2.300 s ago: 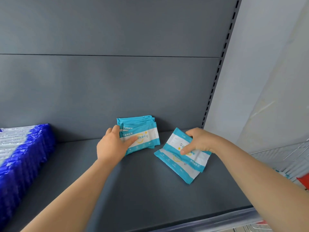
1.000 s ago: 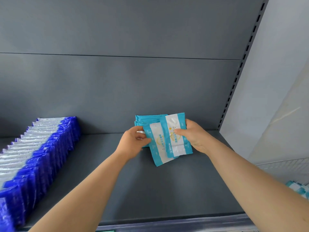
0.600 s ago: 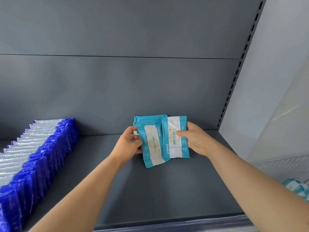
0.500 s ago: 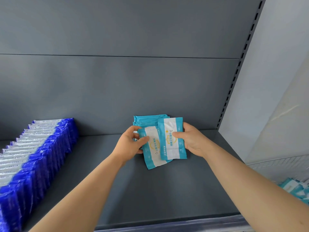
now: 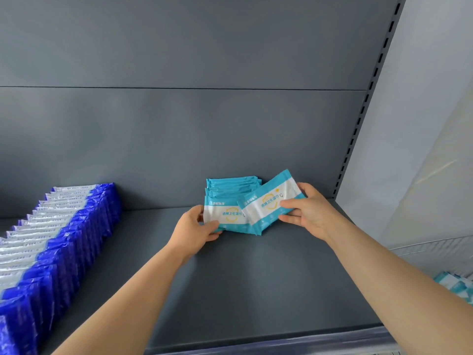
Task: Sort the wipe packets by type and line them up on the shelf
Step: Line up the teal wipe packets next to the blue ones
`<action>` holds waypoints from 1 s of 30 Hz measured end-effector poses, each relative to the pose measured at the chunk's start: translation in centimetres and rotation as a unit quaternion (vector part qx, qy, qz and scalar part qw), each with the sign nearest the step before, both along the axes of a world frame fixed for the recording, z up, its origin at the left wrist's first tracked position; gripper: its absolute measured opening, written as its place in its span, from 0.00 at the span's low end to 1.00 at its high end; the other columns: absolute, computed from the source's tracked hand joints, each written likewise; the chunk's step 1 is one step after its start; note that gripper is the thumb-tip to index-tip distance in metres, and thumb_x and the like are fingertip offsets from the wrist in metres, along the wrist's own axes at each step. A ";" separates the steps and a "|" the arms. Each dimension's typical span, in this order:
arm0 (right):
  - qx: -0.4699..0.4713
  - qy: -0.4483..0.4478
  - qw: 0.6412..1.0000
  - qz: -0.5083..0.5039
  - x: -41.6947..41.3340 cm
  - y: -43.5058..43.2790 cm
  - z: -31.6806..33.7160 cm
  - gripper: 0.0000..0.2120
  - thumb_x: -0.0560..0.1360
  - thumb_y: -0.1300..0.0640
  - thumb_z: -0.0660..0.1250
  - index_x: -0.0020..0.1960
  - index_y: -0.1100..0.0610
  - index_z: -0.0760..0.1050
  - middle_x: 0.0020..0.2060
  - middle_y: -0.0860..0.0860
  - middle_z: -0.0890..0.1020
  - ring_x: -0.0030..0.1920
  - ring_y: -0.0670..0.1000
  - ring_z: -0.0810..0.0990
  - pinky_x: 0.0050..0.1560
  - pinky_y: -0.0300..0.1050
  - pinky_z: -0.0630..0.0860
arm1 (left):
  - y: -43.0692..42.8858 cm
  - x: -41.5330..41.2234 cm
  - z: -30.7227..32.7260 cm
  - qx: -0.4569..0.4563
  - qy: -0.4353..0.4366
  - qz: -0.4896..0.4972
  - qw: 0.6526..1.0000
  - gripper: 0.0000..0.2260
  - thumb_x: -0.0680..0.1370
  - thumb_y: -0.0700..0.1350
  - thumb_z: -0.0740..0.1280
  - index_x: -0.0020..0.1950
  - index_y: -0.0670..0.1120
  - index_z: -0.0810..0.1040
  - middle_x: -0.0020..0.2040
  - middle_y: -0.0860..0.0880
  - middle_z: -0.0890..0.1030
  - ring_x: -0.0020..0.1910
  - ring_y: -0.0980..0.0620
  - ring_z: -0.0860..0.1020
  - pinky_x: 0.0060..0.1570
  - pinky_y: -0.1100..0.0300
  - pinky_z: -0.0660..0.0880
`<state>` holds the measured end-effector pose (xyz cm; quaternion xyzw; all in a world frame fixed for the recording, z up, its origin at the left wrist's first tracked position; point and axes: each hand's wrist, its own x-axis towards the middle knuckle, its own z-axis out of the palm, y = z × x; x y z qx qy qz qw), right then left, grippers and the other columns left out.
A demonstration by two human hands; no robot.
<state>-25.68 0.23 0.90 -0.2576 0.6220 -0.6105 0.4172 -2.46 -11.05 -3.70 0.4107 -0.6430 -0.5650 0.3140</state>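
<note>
A row of teal-and-white wipe packets (image 5: 231, 187) stands against the back wall of the grey shelf (image 5: 230, 290). My left hand (image 5: 193, 233) grips the left end of the front packet (image 5: 227, 217) of that row. My right hand (image 5: 311, 211) pinches the right end of another teal-and-white packet (image 5: 268, 203), tilted and overlapping the front one. A long row of blue-and-white wipe packets (image 5: 58, 237) stands on edge along the shelf's left side.
The slotted shelf upright (image 5: 358, 124) and a pale wall (image 5: 422, 124) bound the right side. More teal packets (image 5: 458, 286) lie lower right, beyond the shelf. The shelf's front lip (image 5: 268, 345) runs along the bottom.
Both hands turned their teal packets from upright to lengthwise. The right hand's packet now tilts over the front packet held by the left hand.
</note>
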 end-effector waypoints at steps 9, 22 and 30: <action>0.064 0.189 0.980 0.011 3.0 -0.5 -3.3 0.08 0.72 0.58 0.72 0.51 0.56 0.81 0.47 0.52 0.85 0.41 0.46 0.81 0.38 0.38 0.77 | 0.1 0.4 0.2 -0.122 -0.156 -0.005 0.980 0.08 0.80 0.48 0.62 0.54 0.51 0.79 0.47 0.50 0.83 0.43 0.50 0.80 0.45 0.54 0.78; 0.094 0.350 0.929 0.079 3.9 -1.4 -3.3 0.25 0.73 0.54 0.71 0.67 0.50 0.65 0.61 0.45 0.75 0.57 0.45 0.75 0.48 0.38 0.77 | -0.1 0.1 -0.1 -0.207 -0.179 0.058 0.960 0.13 0.75 0.46 0.72 0.57 0.49 0.73 0.50 0.55 0.76 0.44 0.57 0.77 0.35 0.69 0.70; 0.096 0.368 0.906 0.186 3.9 -1.3 -2.6 0.21 0.79 0.52 0.62 0.70 0.45 0.63 0.60 0.40 0.74 0.57 0.43 0.73 0.46 0.34 0.69 | -0.5 0.2 -0.7 -0.287 -0.274 -0.070 0.915 0.15 0.83 0.47 0.55 0.70 0.48 0.65 0.62 0.50 0.66 0.58 0.50 0.73 0.52 0.60 0.73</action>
